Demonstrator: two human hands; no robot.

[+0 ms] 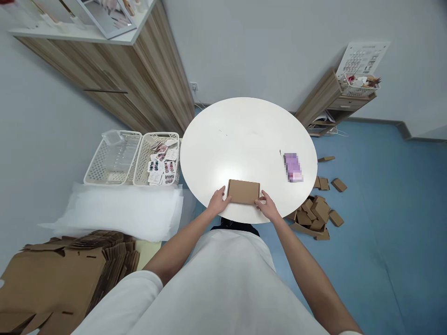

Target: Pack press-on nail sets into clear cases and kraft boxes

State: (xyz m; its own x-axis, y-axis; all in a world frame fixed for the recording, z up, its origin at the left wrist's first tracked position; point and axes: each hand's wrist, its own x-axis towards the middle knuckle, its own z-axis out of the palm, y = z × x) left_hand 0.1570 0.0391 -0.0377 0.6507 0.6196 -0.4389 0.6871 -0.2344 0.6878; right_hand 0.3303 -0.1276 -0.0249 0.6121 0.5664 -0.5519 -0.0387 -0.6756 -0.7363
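A small brown cardboard box (243,191), closed and flat, lies near the front edge of the round white table (240,139). My left hand (218,203) grips its left end, thumb at the front corner and fingers along the side. At the opposite end, my right hand (267,206) holds the right side with thumb and fingers bent around the corner. To the right on the tabletop is a purple, blurred-out item (292,166), with a tiny dark object (280,152) beside it.
Left of the table stand a white basket of printed cards (162,163) and another with clear plastic boxes (120,153). Nearer are white sheets (122,207) and stacked flat cardboard (56,279). Small boxes fill a carton (310,216) and lie around it on the floor at right.
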